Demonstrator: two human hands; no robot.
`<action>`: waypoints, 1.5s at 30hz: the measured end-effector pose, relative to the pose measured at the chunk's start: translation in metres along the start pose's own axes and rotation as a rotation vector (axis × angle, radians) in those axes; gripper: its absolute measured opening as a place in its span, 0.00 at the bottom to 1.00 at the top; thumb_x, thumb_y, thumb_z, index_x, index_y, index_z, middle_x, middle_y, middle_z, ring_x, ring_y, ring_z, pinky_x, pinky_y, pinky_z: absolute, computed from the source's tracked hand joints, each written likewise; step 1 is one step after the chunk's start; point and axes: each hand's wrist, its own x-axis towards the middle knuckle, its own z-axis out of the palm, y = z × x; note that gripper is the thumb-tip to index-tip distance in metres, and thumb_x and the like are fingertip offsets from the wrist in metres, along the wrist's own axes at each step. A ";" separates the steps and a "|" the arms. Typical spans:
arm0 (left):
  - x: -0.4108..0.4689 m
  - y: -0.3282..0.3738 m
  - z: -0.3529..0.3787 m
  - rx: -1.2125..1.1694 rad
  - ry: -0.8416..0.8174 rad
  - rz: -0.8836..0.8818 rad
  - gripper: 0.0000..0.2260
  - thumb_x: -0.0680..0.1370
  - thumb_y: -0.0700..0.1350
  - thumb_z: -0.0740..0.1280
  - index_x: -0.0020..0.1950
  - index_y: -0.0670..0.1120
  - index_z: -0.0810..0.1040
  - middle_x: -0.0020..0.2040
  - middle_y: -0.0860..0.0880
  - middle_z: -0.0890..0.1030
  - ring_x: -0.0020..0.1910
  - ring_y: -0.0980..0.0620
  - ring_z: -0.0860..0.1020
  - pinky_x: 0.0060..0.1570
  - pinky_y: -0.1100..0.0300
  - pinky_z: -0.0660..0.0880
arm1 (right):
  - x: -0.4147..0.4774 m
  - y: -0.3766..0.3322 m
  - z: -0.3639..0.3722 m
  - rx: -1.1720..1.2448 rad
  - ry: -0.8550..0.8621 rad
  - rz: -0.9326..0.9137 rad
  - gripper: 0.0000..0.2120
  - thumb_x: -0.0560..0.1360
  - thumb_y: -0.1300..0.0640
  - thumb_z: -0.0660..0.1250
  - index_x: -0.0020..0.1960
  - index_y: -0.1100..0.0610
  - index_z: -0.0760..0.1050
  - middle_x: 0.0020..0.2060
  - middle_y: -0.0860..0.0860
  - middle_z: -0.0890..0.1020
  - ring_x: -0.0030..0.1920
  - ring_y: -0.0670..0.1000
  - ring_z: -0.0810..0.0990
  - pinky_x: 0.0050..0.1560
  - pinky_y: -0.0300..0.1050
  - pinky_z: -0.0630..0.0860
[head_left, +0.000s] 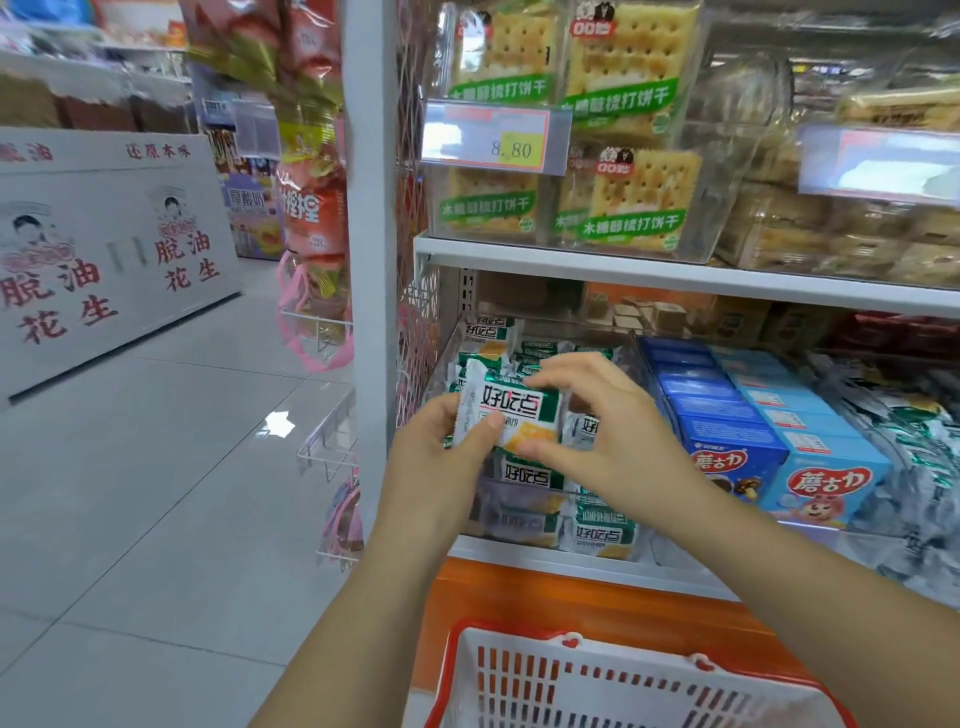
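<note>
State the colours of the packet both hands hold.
White and green packet, black lettering; head view.

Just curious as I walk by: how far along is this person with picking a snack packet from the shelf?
Done: one packet is up out of the bin of like packets. In hand: the left hand and right hand both pinch it, held over the bin. Left, probably: it has not yet gone into the basket below; what the basket holds cannot be seen.
</note>
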 end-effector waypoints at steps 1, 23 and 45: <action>0.002 -0.001 -0.001 -0.017 0.011 0.002 0.04 0.78 0.44 0.67 0.50 0.53 0.80 0.46 0.56 0.85 0.47 0.58 0.82 0.52 0.54 0.79 | 0.001 0.000 0.004 -0.035 0.009 -0.020 0.23 0.68 0.51 0.75 0.61 0.49 0.74 0.59 0.41 0.71 0.58 0.33 0.67 0.58 0.27 0.64; 0.038 -0.032 -0.025 0.261 0.111 -0.055 0.13 0.79 0.44 0.64 0.63 0.54 0.75 0.60 0.54 0.75 0.49 0.64 0.73 0.52 0.63 0.67 | 0.126 0.077 0.084 -0.388 -0.149 0.250 0.15 0.74 0.48 0.69 0.58 0.49 0.72 0.52 0.52 0.81 0.41 0.53 0.78 0.43 0.45 0.75; 0.028 -0.027 -0.014 0.393 0.082 -0.042 0.14 0.79 0.43 0.64 0.64 0.50 0.75 0.70 0.47 0.71 0.67 0.54 0.68 0.58 0.63 0.62 | 0.039 0.095 -0.013 -0.725 -0.472 0.180 0.24 0.72 0.46 0.71 0.65 0.52 0.71 0.60 0.49 0.78 0.59 0.51 0.75 0.62 0.46 0.64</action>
